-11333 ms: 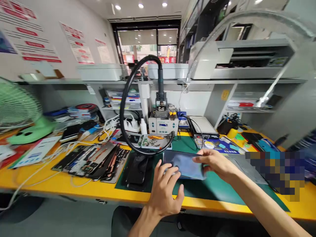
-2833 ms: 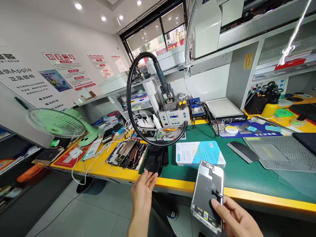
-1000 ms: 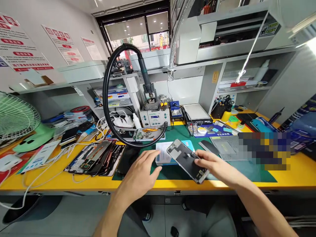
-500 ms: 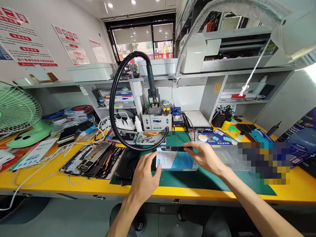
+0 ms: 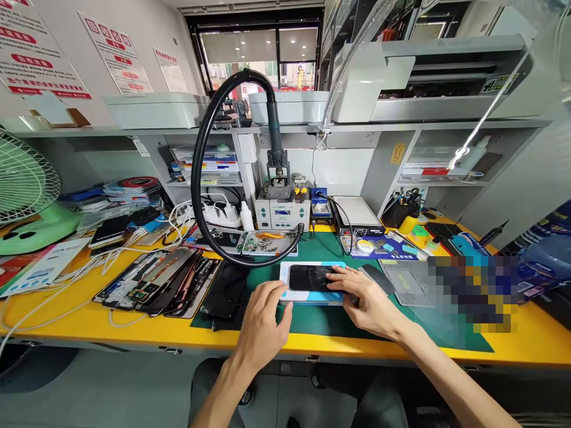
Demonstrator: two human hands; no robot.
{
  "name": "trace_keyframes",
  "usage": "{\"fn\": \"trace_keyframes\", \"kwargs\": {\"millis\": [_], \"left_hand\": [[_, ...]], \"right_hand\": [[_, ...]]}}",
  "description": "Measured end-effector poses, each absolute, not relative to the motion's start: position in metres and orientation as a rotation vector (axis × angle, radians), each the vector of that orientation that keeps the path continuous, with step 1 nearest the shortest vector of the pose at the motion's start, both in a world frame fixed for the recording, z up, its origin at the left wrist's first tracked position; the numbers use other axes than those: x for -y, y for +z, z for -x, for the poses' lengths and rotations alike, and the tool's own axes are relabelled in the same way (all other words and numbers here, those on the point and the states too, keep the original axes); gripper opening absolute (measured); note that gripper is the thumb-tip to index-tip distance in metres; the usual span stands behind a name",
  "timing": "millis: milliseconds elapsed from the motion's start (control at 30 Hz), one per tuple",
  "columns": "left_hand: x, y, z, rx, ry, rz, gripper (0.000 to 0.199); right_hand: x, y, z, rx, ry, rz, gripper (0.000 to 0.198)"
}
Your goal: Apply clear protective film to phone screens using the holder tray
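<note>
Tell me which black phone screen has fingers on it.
The black phone screen on the white-and-blue pack: the right hand touches its right end. No hand touches the black phones farther left.

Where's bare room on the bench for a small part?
Green mat: the strip in front of the box, between left hand and right hand; also behind the box, between parts tray and blue mat. Yellow bench: front, right of the green mat. Crowded: the left, with phone parts; box top, under the phone.
</note>
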State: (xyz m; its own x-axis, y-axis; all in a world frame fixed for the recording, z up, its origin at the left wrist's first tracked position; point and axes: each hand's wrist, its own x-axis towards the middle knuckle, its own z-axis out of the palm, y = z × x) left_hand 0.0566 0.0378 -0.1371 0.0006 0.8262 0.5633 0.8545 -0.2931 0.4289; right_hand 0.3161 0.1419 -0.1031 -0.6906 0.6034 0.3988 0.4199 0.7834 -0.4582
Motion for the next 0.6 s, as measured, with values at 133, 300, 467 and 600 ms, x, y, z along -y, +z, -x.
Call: {"fn": "trace_keyframes", "kwargs": {"millis": [133,300,467,600], "left_hand": [[-0.038,-0.142,-0.058,1.834,-1.184,2.193,0.035],[-0.04,-0.146,-0.059,1.83,-1.123,2.199,0.041],[-0.037,-0.147,-0.061,1.81,-1.099,2.223,0.044],[-0.034,-0.145,-0.06,1.751,-1.141,2.207,0.044]], "right_hand": [[-0.14,-0.107,-0.326,2.233,0.519,0.977,0.048],[-0.135,-0.112,-0.332,2.137,0.602,1.194,0.047],[-0.131,-0.121,-0.33,2.112,0.636,1.231,0.049],[-0.128,-0.124,-0.327,2.059,0.689,1.245,0.053]]}}
